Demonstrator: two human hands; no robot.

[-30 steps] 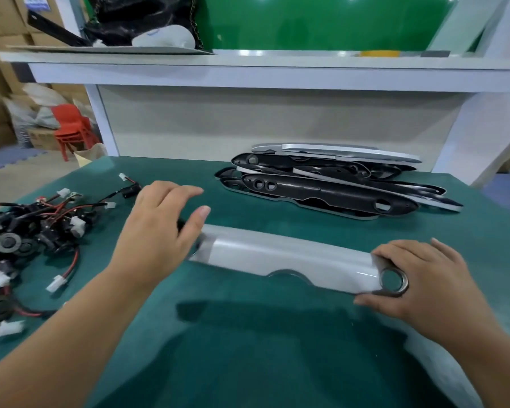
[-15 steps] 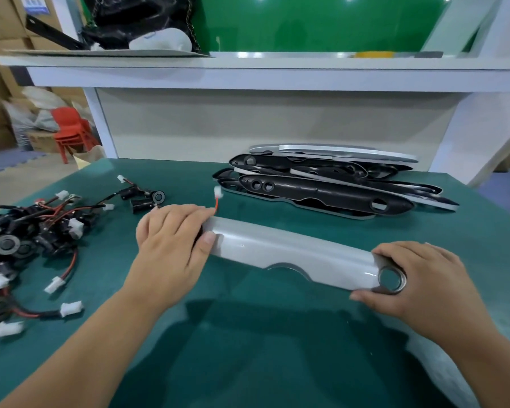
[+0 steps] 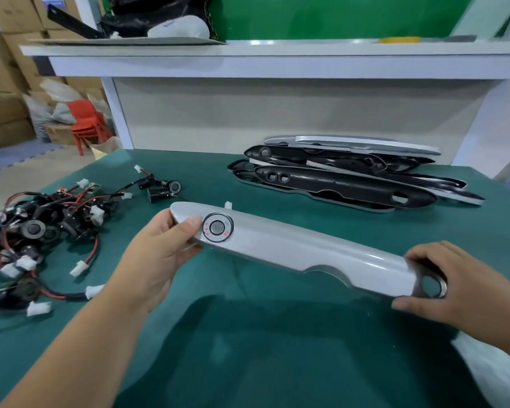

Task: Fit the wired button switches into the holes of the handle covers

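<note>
Head view: a silver handle cover [image 3: 306, 248] is held lengthwise across the middle of the green table [image 3: 277, 343], outer face up, one hand at each end.

Left hand [image 3: 159, 248]: clamped on the cover's left end, with the thumb on top, just beside a fitted button switch [image 3: 217, 227], and the other fingers curled beneath. The switch sits in its hole; it has a round grey centre inside a ring with red markings. A white connector [image 3: 228, 205] shows just behind the cover's far edge.

Right hand [image 3: 454, 287]: grips the right end, fingers over the far side and thumb along the near edge, beside a metal-rimmed round hole [image 3: 432, 285].

Left of the cover lies a tangled pile of wired switches [image 3: 42, 228] with red and black leads and white plugs; two loose switches [image 3: 162, 189] lie nearer the centre. Behind the cover, well apart, is a stack of covers [image 3: 345, 184], most with the black inner side up. A red chair [image 3: 86, 122] stands on the floor far left.
</note>
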